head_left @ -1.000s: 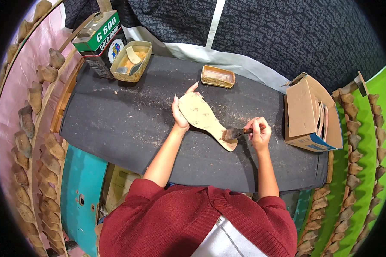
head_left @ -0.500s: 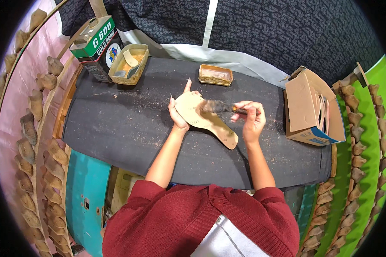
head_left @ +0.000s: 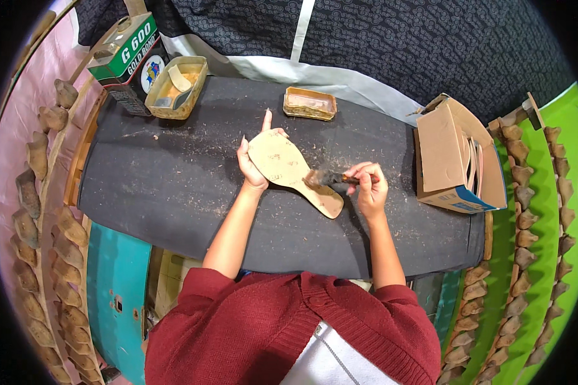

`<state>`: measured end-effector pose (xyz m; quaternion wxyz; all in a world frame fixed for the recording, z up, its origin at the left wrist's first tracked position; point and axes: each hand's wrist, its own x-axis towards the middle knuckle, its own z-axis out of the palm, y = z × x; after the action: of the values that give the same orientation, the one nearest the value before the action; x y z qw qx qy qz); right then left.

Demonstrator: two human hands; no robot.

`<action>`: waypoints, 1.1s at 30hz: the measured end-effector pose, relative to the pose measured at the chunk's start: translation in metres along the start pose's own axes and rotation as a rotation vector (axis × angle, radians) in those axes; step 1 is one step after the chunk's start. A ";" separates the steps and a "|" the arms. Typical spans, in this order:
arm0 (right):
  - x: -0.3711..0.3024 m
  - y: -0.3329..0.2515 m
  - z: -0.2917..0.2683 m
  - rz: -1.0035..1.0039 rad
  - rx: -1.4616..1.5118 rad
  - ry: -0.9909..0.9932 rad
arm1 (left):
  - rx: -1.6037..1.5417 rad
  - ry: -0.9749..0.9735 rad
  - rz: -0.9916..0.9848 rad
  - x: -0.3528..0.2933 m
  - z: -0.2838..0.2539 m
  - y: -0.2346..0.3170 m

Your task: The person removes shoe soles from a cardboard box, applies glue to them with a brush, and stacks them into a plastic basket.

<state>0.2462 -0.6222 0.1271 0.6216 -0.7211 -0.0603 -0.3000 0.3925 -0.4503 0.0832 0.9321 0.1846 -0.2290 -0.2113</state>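
A tan shoe insole (head_left: 277, 158) with faint dark marks lies tilted above the black-covered table. Its wide end rests in my left hand (head_left: 253, 168), thumb along the near left edge and one finger stretched out past the far edge; the other fingers are partly hidden beneath. My right hand (head_left: 371, 189) pinches the handle of a dark, worn brush (head_left: 327, 178). The brush's frayed bristles lie over the insole's narrowing middle, blurred by motion, and appear to touch its surface.
At the back left a green and black metal can (head_left: 128, 67) stands beside a crusted tub (head_left: 198, 102) of orange stuff. A small shallow tray (head_left: 309, 114) sits at the back. A cardboard box (head_left: 446, 154) is on the right. Wooden shoe lasts (head_left: 520, 151) line racks on both sides.
The brush has moved from the wide part of the insole down toward its narrow end. The whole view has shifted slightly; both hands keep their hold.
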 end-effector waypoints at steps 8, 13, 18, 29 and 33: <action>-0.014 -0.010 -0.040 0.009 -0.226 0.102 | -0.073 -0.004 -0.002 0.002 0.006 -0.001; -0.020 -0.032 -0.016 0.058 -0.025 0.255 | -0.096 -0.004 -0.011 0.000 0.007 -0.001; -0.032 -0.020 -0.003 0.045 -0.074 0.275 | -0.107 -0.025 0.002 0.001 0.006 -0.002; -0.063 -0.030 -0.026 -0.137 -0.504 0.259 | -0.104 -0.029 -0.004 0.001 0.003 -0.002; -0.055 -0.037 -0.010 -0.067 -0.267 0.361 | -0.075 0.034 0.001 0.001 0.006 -0.003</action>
<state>0.1816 -0.6075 0.1315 0.5111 -0.7291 0.0684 -0.4500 0.3896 -0.4545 0.0874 0.9422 0.1532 -0.2052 -0.2159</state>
